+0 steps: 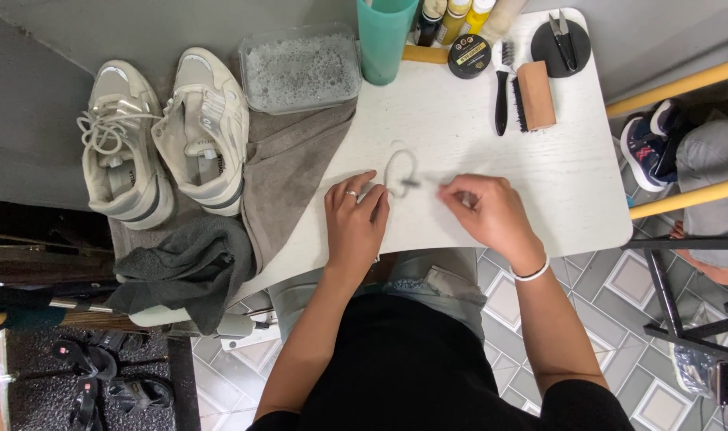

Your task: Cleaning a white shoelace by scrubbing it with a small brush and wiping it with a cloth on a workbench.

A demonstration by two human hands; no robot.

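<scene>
Two pale sneakers (pixel 164 140) sit on a grey towel (pixel 288 172) at the table's (pixel 571 183) left end, a dark cloth (pixel 188 267) hanging over the near edge. The left hand (pixel 354 219) presses curled fingers on a white shoelace (pixel 400 169) looped mid-table. The right hand (pixel 491 214) pinches its other end. Bare tabletop lies open to the right, brushes (pixel 523 96) near the far edge.

White lace (pixel 400 164) on white table (pixel 475 136); off-white sneakers (pixel 164 140) with grey stripes, upper left; grey towel (pixel 288 172); dark grey cloth (pixel 184 267); teal cup (pixel 384 40) top centre; floor tiles (pixel 643 279) grey, white-outlined.
</scene>
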